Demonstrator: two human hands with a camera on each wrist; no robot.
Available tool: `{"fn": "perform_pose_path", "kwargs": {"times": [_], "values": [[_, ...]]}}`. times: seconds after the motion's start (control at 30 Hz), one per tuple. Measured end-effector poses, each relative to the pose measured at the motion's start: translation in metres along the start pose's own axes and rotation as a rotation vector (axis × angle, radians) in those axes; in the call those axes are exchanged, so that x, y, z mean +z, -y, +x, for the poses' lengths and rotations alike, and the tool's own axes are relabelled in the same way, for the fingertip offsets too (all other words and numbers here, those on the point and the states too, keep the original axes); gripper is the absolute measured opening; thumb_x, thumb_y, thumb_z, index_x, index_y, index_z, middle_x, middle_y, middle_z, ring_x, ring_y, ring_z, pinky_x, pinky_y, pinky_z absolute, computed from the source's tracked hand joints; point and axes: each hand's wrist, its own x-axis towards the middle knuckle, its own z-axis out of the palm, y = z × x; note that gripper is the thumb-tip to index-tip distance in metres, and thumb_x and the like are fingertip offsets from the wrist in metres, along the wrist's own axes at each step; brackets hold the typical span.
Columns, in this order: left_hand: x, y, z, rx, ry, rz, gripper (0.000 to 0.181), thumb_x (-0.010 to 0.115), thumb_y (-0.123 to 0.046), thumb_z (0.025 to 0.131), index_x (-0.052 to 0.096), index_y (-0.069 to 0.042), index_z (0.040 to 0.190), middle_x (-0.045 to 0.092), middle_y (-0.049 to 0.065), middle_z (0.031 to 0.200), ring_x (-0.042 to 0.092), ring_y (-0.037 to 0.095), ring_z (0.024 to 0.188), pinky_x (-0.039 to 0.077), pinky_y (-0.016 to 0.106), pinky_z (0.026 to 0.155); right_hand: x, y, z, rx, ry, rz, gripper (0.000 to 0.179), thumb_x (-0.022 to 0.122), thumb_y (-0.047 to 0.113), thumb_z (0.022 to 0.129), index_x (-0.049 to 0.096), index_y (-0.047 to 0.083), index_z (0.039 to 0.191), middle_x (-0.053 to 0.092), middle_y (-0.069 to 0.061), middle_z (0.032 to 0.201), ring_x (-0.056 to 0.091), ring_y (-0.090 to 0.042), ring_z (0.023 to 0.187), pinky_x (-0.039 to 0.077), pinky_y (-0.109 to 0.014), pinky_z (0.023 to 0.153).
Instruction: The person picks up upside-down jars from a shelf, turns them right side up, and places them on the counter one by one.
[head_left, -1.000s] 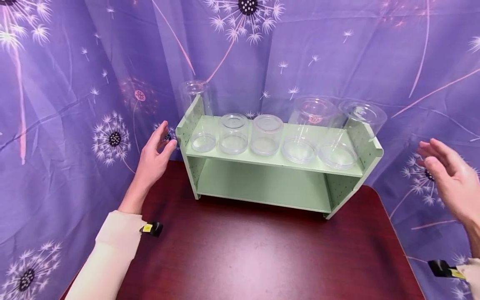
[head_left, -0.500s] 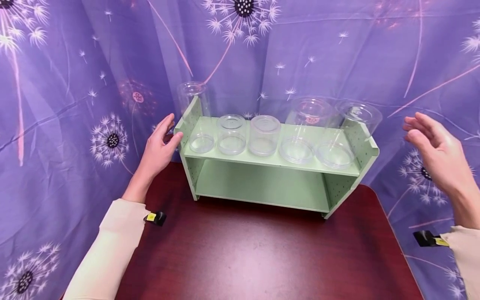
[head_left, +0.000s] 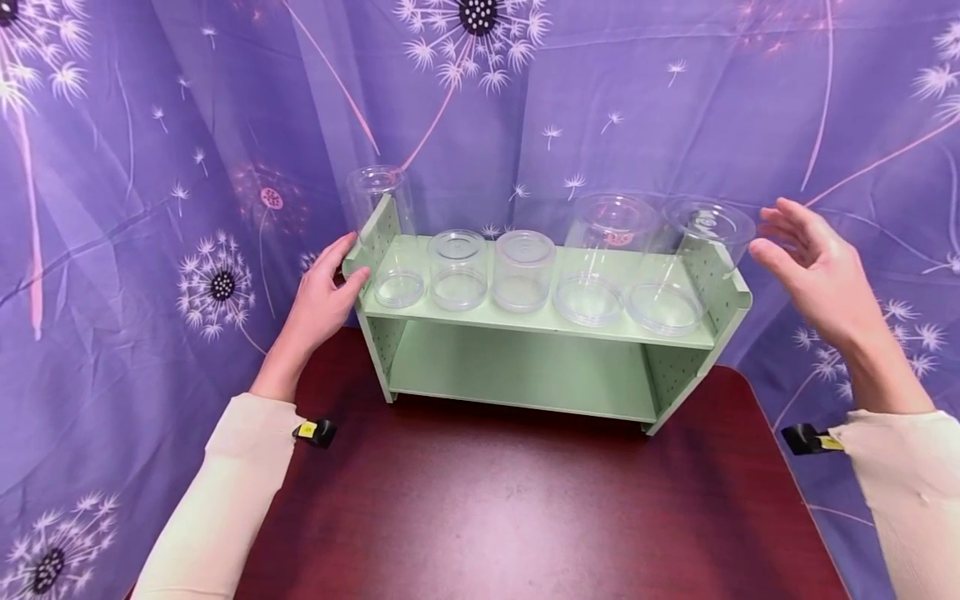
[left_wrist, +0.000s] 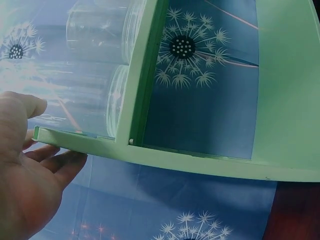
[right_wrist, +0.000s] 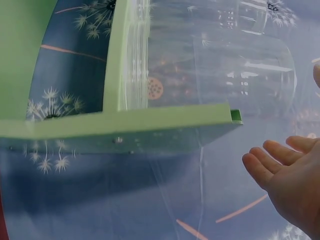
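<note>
A small green two-tier shelf (head_left: 517,367) stands on the table with a row of clear plastic jars on its upper board. My left hand (head_left: 322,292) is at the shelf's left side panel (left_wrist: 75,141); in the left wrist view its fingers lie along the panel's outer face, and the thumb stands off above the edge. Nearest to it is a tall narrow jar (head_left: 400,287). My right hand (head_left: 821,275) hangs beside the shelf's right end with fingers loosely bent, holding nothing. In the right wrist view its fingertips stand apart from the right side panel (right_wrist: 175,117), near a wide jar (right_wrist: 225,75).
Two short jars (head_left: 459,271) and another wide jar (head_left: 588,298) fill the middle of the row. The lower board (head_left: 517,375) lies beneath. A dark red table (head_left: 517,508) carries the shelf, and a purple dandelion-patterned curtain (head_left: 645,108) surrounds it.
My right hand has come in leftward and up toward the shelf's right end. My left hand has moved slightly right, reaching the left panel. The shelf and jars stay put.
</note>
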Motion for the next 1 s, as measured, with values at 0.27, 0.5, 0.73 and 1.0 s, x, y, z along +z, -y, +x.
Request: {"fn": "perform_pose_path", "kwargs": {"times": [0.27, 0.5, 0.73, 1.0], "values": [[0.001, 0.002, 0.000, -0.010, 0.019, 0.033, 0.060, 0.060, -0.022, 0.103, 0.041, -0.006, 0.158, 0.039, 0.015, 0.162, 0.033, 0.034, 0.150, 0.025, 0.052, 0.123, 0.014, 0.005, 0.011, 0.066, 0.039, -0.051, 0.075, 0.068, 0.025, 0.100, 0.030, 0.015, 0.164, 0.042, -0.012, 0.161, 0.051, -0.007, 0.130, 0.039, -0.004, 0.097], [0.002, 0.002, 0.001, -0.018, 0.018, 0.040, 0.059, 0.059, -0.017, 0.102, 0.043, -0.006, 0.157, 0.042, 0.016, 0.160, 0.035, 0.035, 0.148, 0.027, 0.054, 0.122, 0.022, 0.005, 0.015, 0.087, 0.064, -0.059, 0.082, 0.072, 0.027, 0.098, 0.026, 0.018, 0.165, 0.041, -0.011, 0.162, 0.055, 0.002, 0.115, 0.043, -0.004, 0.084], [0.002, 0.001, 0.001, -0.042, 0.030, 0.036, 0.061, 0.059, -0.013, 0.100, 0.042, -0.008, 0.158, 0.041, 0.014, 0.161, 0.034, 0.033, 0.149, 0.027, 0.053, 0.122, 0.028, 0.004, 0.015, 0.083, 0.055, -0.038, 0.081, 0.073, 0.026, 0.097, 0.028, 0.015, 0.164, 0.042, -0.011, 0.161, 0.054, 0.004, 0.114, 0.042, -0.004, 0.084], [0.002, 0.002, 0.001, -0.055, 0.023, 0.033, 0.061, 0.059, -0.014, 0.099, 0.042, -0.009, 0.158, 0.042, 0.014, 0.161, 0.036, 0.032, 0.148, 0.029, 0.052, 0.121, 0.032, 0.004, 0.015, 0.084, 0.036, -0.041, 0.083, 0.074, 0.026, 0.097, 0.028, 0.012, 0.164, 0.044, -0.006, 0.160, 0.055, 0.010, 0.103, 0.042, -0.004, 0.081]]}}
